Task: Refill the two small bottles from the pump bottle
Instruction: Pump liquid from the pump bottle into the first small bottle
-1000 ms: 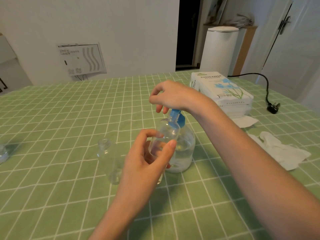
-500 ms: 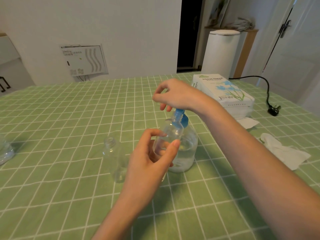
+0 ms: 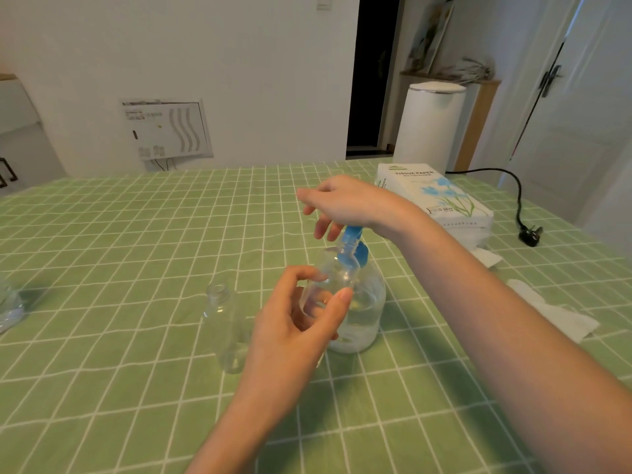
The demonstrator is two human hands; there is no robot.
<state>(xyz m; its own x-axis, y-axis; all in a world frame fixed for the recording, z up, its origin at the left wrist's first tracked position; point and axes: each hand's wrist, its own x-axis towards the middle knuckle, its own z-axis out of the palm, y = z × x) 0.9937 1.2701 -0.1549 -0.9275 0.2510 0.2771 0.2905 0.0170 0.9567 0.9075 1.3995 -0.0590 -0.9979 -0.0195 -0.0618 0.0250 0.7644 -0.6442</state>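
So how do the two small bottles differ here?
The held bottle is lifted in the left hand, mouth at the blue nozzle of the pump bottle; the standing bottle rests untouched on the tablecloth. The held bottle leans; the standing bottle is upright. Both are clear and uncapped.

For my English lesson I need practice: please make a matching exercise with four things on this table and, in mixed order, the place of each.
1 pump bottle
2 right small bottle
3 left small bottle
4 tissue pack

a stands alone, open
b far right, near black cable
c in left hand
d under right hand

Pairs: 1-d, 2-c, 3-a, 4-b
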